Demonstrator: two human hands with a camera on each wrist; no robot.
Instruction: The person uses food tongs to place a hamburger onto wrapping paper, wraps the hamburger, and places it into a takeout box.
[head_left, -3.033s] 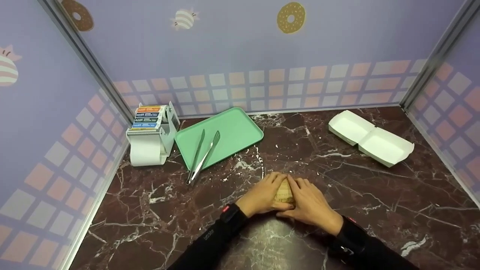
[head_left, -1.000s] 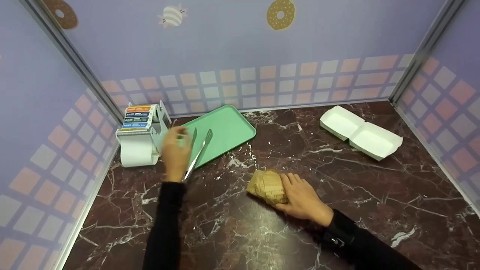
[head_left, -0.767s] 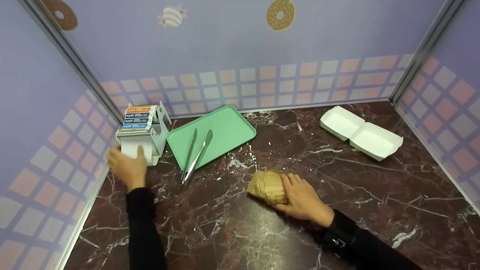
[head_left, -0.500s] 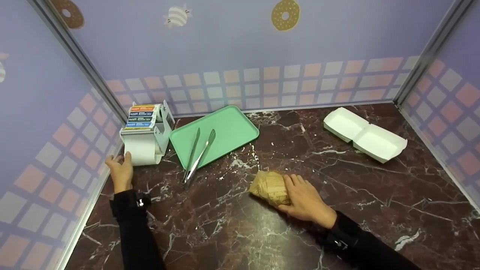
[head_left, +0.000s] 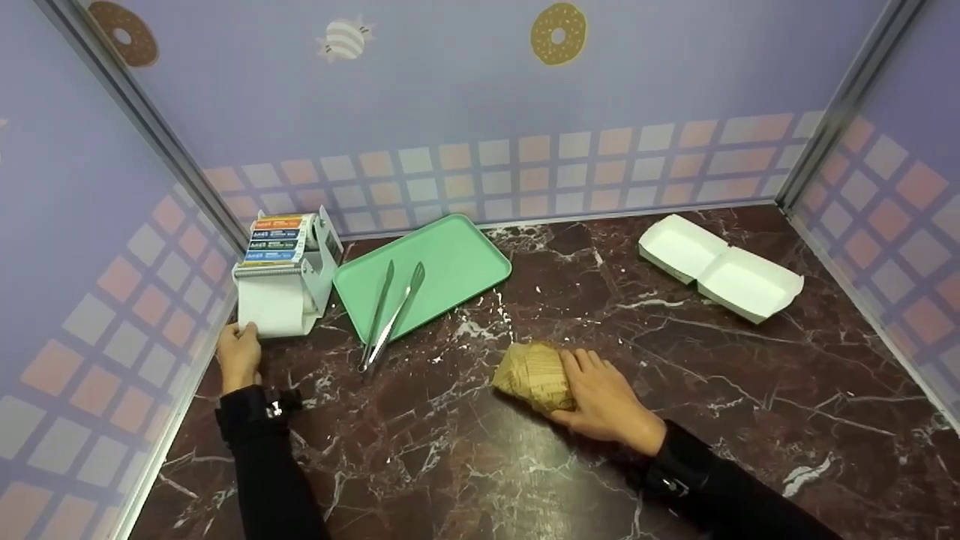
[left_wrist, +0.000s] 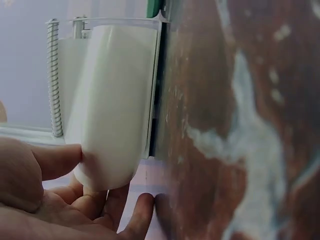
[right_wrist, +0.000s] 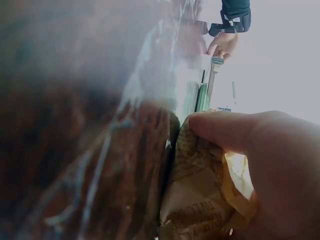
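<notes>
At the left wall, my left hand [head_left: 239, 358] pinches the lower left edge of a white paper strip [left_wrist: 117, 100] that hangs from the front of a label dispenser [head_left: 321, 274]. In the left wrist view the thumb lies on the strip's face and the fingers are behind it. Mid-table, my right hand [head_left: 607, 397] holds the right side of a bundle wrapped in brown printed paper [head_left: 532, 375]. In the right wrist view its thumb lies along the crumpled wrapper; the other fingers are hidden. What the paper wraps is hidden.
A green tray [head_left: 457, 262] stands beside the dispenser, with metal tongs [head_left: 394, 322] lying across its front edge. An opened white clamshell box [head_left: 750, 281] sits at the back right. Patterned walls close off the back and both sides of the marble table [head_left: 712, 360].
My left hand left the bundle, crossed left over the tongs and took hold of the dispenser's paper strip. My right hand stayed at the bundle, now more exposed.
</notes>
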